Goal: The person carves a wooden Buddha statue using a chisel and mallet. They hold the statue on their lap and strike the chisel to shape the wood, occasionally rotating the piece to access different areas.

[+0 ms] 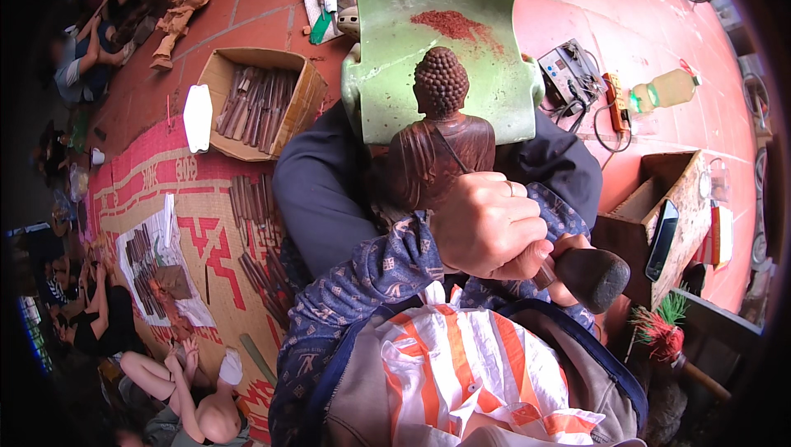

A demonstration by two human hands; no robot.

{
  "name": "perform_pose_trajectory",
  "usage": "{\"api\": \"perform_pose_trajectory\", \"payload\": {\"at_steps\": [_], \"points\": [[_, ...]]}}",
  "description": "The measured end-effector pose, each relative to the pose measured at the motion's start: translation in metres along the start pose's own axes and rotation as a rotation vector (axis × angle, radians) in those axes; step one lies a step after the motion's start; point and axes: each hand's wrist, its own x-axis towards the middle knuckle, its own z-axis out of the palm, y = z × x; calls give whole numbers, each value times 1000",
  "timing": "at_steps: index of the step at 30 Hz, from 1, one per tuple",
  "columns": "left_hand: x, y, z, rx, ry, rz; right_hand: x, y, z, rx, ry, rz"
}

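Wooden statue (442,159) set upright between knees (317,191), ahead and slightly left of both hands, long axis roughly vertical. Left hand (486,224) nearer, fingers wrapped round chisel (449,147), shaft slanted toward statue's upper back, contact unclear. Dark mallet (597,280) gripped by right hand (564,292), partly hidden.

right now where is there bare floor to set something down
Bare floor shows right of the green chair, beyond the control box, and between the bottle and wooden crate. Crowded: the mat with loose chisels, and between the legs, around the carving.
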Motion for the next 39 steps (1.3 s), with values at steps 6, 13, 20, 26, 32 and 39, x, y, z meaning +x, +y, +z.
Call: {"api": "perform_pose_trajectory", "payload": {"at_steps": [6, 13, 20, 26, 32, 39], "points": [[1, -1, -7, -33, -29, 3, 3, -7, -2, -2, 43, -12], [-5, -1, -9, -28, -57, 21, 18, -21, -5, -339, 34, -239], [-8, -4, -4, -1, -48, 35, 12, -14, -2, -293, 65, -225], [-6, -8, -8, -6, -44, 42, 11, -20, -1, -317, 103, -222], [-7, -1, -14, -53, -22, 19, 15, -23, 1, -212, 108, -253], [-3, -4, -21, -70, -88, 20, 22, -29, -8, -382, 47, -272]]}}
